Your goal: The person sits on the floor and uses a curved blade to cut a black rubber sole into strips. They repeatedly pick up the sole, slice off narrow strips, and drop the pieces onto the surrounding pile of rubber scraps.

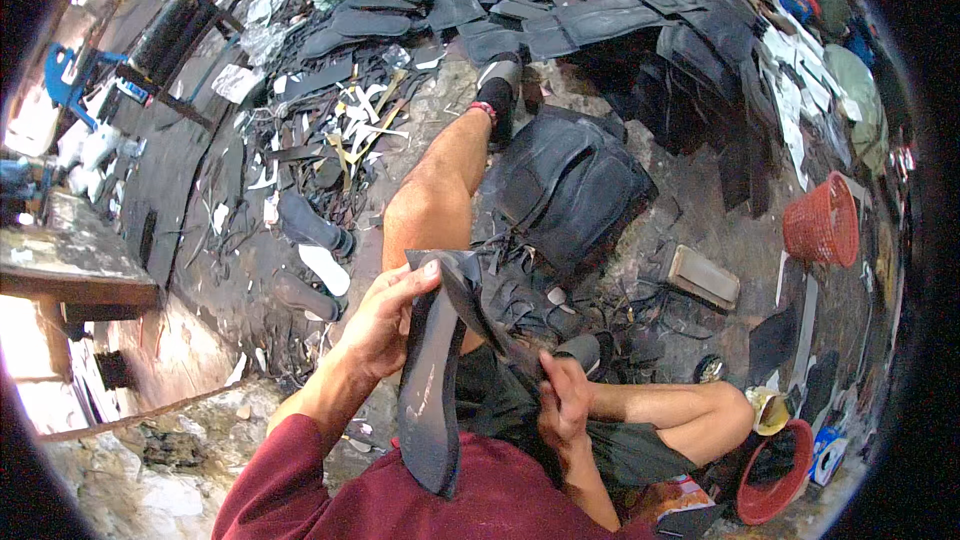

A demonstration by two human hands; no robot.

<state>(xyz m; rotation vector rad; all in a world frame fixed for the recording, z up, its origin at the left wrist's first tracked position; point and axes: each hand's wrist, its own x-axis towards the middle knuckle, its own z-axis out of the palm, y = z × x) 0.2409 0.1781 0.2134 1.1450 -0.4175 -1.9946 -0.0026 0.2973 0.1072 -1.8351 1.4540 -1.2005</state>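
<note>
My left hand grips the upper end of a black shoe sole, its thumb pressed on the face. The sole hangs upright in front of my maroon top, with pale scratch-like marks on its surface. From its top edge a thin black strip bends away, down and to the right. My right hand, slightly blurred, is closed around the lower end of that strip, beside the sole. What lies inside the right fingers is partly hidden.
Stacks of black sole-shaped sheets lie ahead, with a black bundle nearer. Scraps litter the floor at left, near loose soles. A beige block, a red basket and a red tub are at right.
</note>
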